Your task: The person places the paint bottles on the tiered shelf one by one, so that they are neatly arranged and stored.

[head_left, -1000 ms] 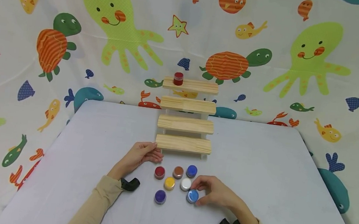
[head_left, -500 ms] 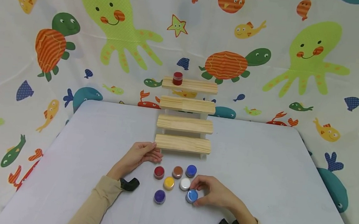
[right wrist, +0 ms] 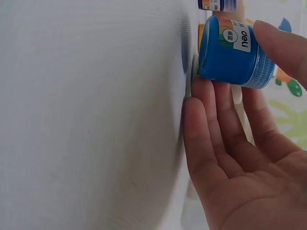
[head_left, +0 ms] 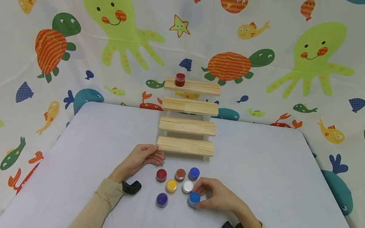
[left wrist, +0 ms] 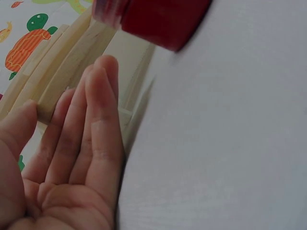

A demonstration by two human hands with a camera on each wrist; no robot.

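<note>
My right hand [head_left: 217, 195] pinches a light blue paint jar [head_left: 194, 199] between thumb and fingers. Up close in the right wrist view, the jar's labelled body [right wrist: 230, 50] is just over the white cloth, with the thumb [right wrist: 280, 45] at its lid. My left hand [head_left: 140, 159] holds the left end of the lowest step of a wooden tiered stand [head_left: 186, 146]. Its thumb [left wrist: 19, 122] lies on the step's end, fingers beneath. Near the hands stand jars of red [head_left: 161, 175], brown [head_left: 180, 175], dark blue [head_left: 194, 174], yellow [head_left: 171, 186], white [head_left: 187, 187] and purple [head_left: 162, 200].
Another red jar [head_left: 180, 79] stands at the left of the stand's top step. White cloth covers the table [head_left: 263, 166]. A curtain [head_left: 198, 16] printed with sea animals hangs behind. Each wrist wears a black camera band.
The light blue jar has tipped or risen slightly in my right hand, its lid now seen at a different angle. My left hand keeps its place on the stand.
</note>
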